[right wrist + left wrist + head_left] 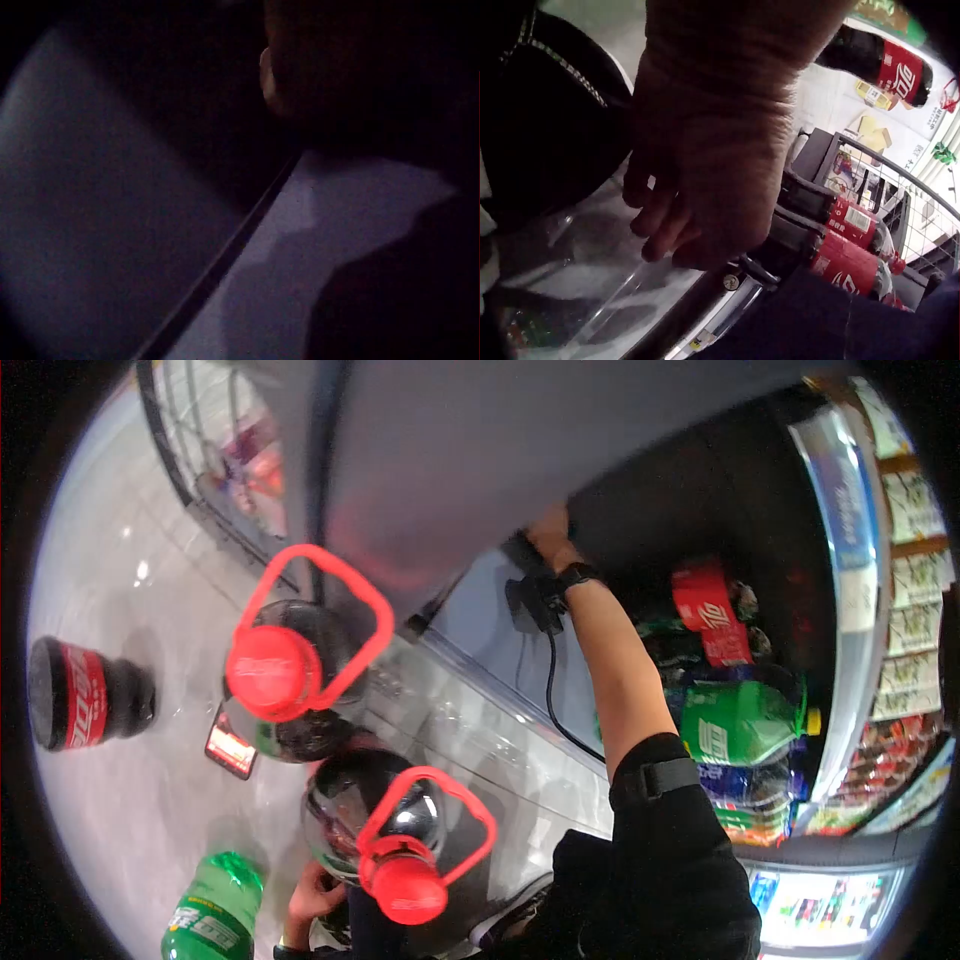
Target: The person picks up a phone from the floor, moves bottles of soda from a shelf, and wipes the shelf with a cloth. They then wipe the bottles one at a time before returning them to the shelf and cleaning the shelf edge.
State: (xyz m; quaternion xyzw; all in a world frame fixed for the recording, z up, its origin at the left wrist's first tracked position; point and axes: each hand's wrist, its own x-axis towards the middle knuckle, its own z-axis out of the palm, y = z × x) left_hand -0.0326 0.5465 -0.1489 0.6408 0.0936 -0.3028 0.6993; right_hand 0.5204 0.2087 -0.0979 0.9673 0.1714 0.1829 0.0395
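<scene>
My right hand [548, 538] reaches into the dark space of a shelf, its fingers mostly hidden past a grey panel [440, 460]. In the right wrist view that hand [322, 71] is a dark shape above a pale board [277, 247]; I cannot tell what it touches. Low in the head view, my left hand [315, 895] is beside a large dark cola bottle [350, 800] with a red cap and carrying loop. The left wrist view shows the left hand [712, 180] hanging with loosely bent fingers and nothing in them.
Another red-capped large bottle [270, 675], a cola bottle [80, 695], a green bottle [215, 910] and a lit phone [232, 742] are at left. A red-labelled bottle [710, 610] and a green bottle [735, 725] lie in the shelf. A wire basket [190, 500] stands behind.
</scene>
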